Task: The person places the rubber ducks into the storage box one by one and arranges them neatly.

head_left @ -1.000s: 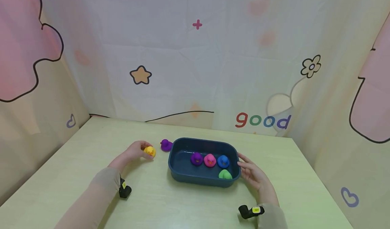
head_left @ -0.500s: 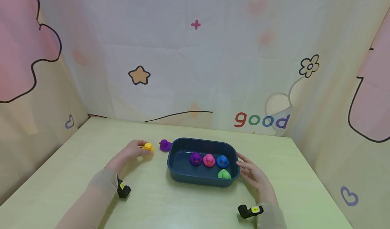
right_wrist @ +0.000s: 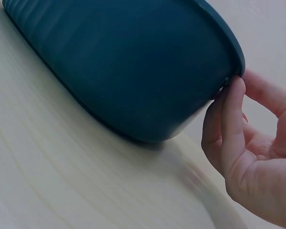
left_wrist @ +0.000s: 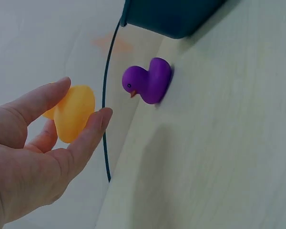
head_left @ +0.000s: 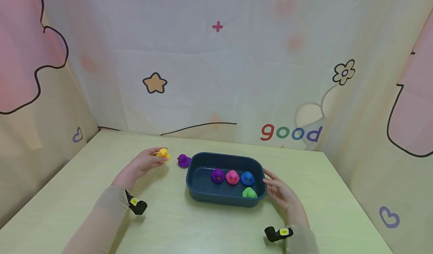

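My left hand (head_left: 143,162) pinches a yellow rubber duck (head_left: 163,154) between thumb and fingers, held up over the left of the table. In the left wrist view the yellow duck (left_wrist: 75,113) shows between the fingertips. A purple rubber duck (head_left: 183,161) sits on the table just right of that hand, beside the dark blue basin (head_left: 220,200). Inside the basin are a purple duck (head_left: 218,176), a pink duck (head_left: 232,177), a blue duck (head_left: 247,178) and a green duck (head_left: 249,192). My right hand (head_left: 282,194) touches the basin's right end, fingertips right at the rim in the right wrist view.
The pale wooden table (head_left: 169,224) meets a printed curtain (head_left: 189,88) at its back edge, with more curtain at both sides. Each wrist carries a small black camera, the left one (head_left: 137,206) and the right one (head_left: 277,234).
My left hand has raised the yellow duck and shifted it slightly left, turning it a little. My right hand, the basin and the other ducks stay in place.
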A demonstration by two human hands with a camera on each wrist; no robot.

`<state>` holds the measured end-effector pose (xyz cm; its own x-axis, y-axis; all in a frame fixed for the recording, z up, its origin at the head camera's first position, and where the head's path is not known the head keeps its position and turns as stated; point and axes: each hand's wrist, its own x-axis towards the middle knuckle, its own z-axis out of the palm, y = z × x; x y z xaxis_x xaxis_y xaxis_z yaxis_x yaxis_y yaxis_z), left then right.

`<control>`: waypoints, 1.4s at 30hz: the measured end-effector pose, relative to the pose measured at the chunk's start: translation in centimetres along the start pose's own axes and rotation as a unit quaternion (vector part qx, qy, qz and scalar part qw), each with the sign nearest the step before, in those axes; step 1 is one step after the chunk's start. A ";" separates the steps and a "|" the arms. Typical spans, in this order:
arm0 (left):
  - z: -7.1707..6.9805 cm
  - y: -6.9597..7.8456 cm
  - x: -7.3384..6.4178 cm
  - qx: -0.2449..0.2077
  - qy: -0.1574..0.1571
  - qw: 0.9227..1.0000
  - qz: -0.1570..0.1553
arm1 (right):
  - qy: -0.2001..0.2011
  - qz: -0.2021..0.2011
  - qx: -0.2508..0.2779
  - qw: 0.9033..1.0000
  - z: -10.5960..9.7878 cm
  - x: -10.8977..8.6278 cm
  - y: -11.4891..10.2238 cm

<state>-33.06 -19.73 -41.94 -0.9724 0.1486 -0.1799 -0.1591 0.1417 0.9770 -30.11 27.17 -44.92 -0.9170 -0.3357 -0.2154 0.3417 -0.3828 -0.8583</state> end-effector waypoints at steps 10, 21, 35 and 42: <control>1.5 1.0 -0.1 -0.039 -0.016 0.999 0.010 | -0.004 -0.005 -0.007 1.000 0.0 0.0 0.0; 5.1 3.0 -0.1 -0.053 -0.035 0.997 0.042 | -0.007 -0.006 0.001 1.000 0.1 -0.1 -0.1; 11.8 3.6 1.3 -0.074 -0.066 0.995 0.027 | -0.006 -0.010 -0.010 1.000 0.0 0.0 0.1; 15.0 3.0 1.2 -0.075 -0.088 0.993 0.022 | -0.002 -0.009 -0.015 1.000 -0.2 0.2 0.1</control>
<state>-32.16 -4.46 -40.89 -0.9362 0.3221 -0.1408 -0.1537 -0.0150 0.9880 -30.25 27.20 -45.15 -0.9222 -0.3322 -0.1978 0.3185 -0.3628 -0.8758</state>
